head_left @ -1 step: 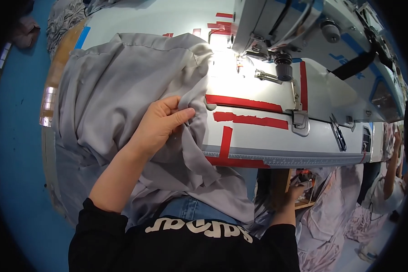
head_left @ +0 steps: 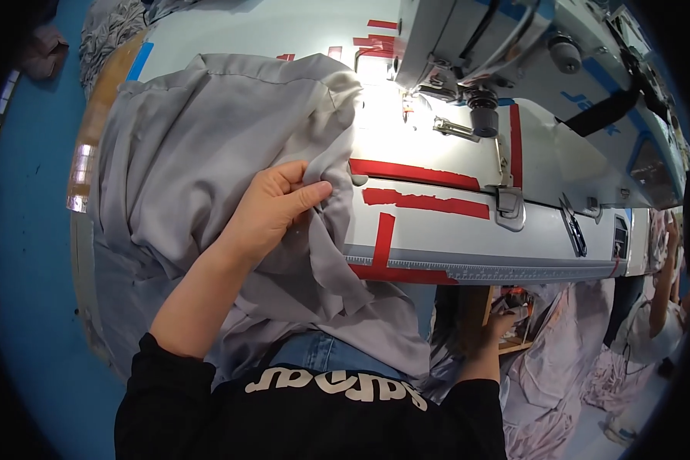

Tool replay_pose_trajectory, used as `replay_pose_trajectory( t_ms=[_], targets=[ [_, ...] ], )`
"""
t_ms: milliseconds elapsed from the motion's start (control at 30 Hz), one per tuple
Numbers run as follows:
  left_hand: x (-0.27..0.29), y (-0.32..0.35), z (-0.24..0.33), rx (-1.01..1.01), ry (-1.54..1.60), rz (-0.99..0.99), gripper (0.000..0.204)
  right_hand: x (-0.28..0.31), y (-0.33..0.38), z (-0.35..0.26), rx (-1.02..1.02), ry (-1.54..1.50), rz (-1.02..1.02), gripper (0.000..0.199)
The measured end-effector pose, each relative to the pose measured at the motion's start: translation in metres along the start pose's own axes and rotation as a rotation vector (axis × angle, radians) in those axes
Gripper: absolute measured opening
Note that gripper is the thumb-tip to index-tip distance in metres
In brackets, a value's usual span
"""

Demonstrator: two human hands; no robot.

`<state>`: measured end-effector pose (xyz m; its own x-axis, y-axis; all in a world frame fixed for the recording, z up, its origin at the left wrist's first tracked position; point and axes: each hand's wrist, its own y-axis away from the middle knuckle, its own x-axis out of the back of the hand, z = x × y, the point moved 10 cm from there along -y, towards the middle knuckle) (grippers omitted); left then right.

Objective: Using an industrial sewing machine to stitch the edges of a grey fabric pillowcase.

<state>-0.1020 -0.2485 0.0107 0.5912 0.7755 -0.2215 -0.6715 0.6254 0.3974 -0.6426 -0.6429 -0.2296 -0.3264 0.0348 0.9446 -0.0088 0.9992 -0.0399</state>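
Large sheet of thin grey woven fabric lies crumpled over the left half of the white sewing table and spills off the near edge onto the lap. Long axis runs roughly far-left to near-right; its loose tail points down toward the person.

Left hand rests on the fabric, thumb and fingers pinching a fold near the cloth's right edge, just left of the red tape strips.

Right hand is below the table edge, by a wooden shelf; grip unclear, partly hidden.

White industrial sewing machine stands at far right, needle area lit.
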Motion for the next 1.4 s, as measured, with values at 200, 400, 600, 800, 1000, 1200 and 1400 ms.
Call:
replay_pose_trajectory(
  t_ms=[200,400,600,800,1000,1200,1400],
  targets=[
    [-0.002,0.005,0.005,0.026,-0.08,-0.029,0.013,0.014,0.012,-0.024,-0.166,0.125,-0.046,0.046],
    [-0.007,0.008,0.007,0.021,-0.048,-0.072,0.018,-0.014,0.002,-0.018,-0.131,0.27,-0.158,0.042],
    [-0.014,0.009,0.006,0.079,-0.032,-0.082,0.015,-0.039,-0.01,0.006,0.096,0.231,-0.195,0.038],
    [-0.007,0.006,0.006,0.051,-0.078,-0.023,0.011,-0.047,-0.008,0.011,-0.111,0.253,-0.315,0.031],
    [-0.004,0.008,0.008,0.012,-0.113,-0.034,0.016,0.046,0.031,-0.035,0.287,-0.294,0.125,0.041],
    [-0.013,0.009,0.016,0.034,-0.06,-0.027,0.017,0.11,0.127,-0.133,0.25,-0.924,-0.067,0.028],
    [-0.01,0.006,0.009,0.031,-0.112,-0.057,0.019,0.202,0.24,-0.424,1.196,-0.687,-0.227,0.031]
  ],
)
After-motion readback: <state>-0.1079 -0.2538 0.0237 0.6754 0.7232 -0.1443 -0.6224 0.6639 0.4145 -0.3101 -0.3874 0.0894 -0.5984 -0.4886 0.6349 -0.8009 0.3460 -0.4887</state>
